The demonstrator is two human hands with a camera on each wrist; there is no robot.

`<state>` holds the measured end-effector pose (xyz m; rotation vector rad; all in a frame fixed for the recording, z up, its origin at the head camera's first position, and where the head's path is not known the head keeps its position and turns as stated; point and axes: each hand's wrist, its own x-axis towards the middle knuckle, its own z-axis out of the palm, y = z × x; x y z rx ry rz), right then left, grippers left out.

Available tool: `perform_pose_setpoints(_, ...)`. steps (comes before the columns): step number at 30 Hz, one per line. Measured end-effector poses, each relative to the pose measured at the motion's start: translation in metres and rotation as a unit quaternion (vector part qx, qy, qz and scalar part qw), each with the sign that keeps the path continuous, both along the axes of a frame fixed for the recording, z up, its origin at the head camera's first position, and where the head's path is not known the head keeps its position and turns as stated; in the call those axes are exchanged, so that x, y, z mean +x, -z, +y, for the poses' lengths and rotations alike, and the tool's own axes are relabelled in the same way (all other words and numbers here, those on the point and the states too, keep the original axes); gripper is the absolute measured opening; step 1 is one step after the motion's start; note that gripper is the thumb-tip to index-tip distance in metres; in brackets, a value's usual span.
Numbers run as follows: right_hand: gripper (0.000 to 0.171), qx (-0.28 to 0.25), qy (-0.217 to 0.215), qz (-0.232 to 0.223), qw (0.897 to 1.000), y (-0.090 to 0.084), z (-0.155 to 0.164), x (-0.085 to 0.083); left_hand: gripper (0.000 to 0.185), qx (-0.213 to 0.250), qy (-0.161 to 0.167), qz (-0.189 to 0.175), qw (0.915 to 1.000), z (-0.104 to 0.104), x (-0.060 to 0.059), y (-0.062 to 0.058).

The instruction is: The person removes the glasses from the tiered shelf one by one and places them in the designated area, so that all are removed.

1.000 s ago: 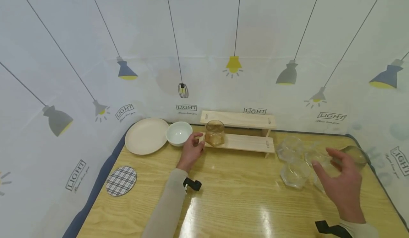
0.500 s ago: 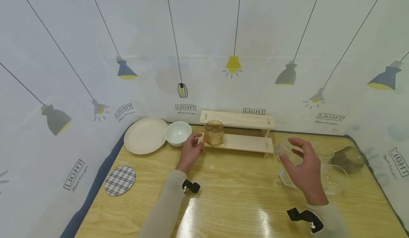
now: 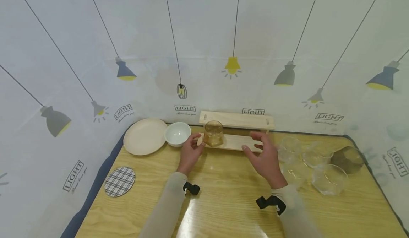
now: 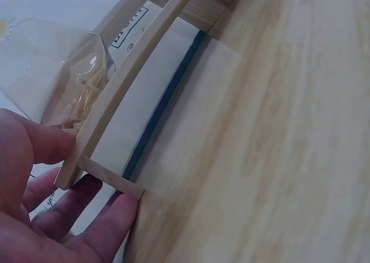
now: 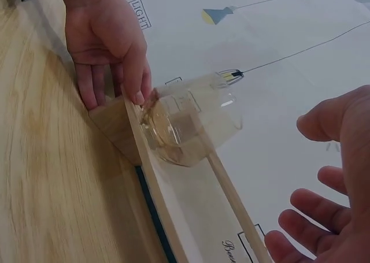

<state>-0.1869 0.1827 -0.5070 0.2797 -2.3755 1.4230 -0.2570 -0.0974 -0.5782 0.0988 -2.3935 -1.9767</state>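
A two-tier wooden shelf rack (image 3: 234, 141) stands against the back wall. My left hand (image 3: 188, 156) holds the left end of its lower board. In the left wrist view, the thumb lies on the board (image 4: 139, 72) and the other fingers are at its end support. An amber faceted glass (image 3: 213, 134) sits upright on the lower board's left part, close to that hand. My right hand (image 3: 266, 161) is in front of the board's right end, thumb and fingers spread with nothing between them. The right wrist view also shows this open right hand (image 5: 338, 205) apart from the glass (image 5: 191, 124).
Several clear glasses (image 3: 329, 179) cluster right of the rack, with a dark brown glass (image 3: 347, 160) behind them. At left are a beige plate (image 3: 145, 136), a pale bowl (image 3: 178, 134) touching or nearly touching it, and a plaid round coaster (image 3: 119, 182). A lamp-print sheet hangs behind.
My right hand has moved left, from above the clear glasses to the right end of the lower board. The left hand stays at the rack's left end, and the amber glass has not moved.
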Motion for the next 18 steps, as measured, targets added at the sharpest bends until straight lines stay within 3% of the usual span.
perform_pose_setpoints(9,0.057,-0.047,-0.039,-0.035,0.997,0.012,-0.040,-0.025,0.039,-0.015,-0.003,0.009,0.9998,0.003,0.002,0.001)
perform_pose_setpoints(18,0.077,-0.060,-0.058,-0.089,0.992,0.017,-0.073,-0.050,0.039,-0.028,-0.005,0.006,0.9996,0.002,0.000,0.001)
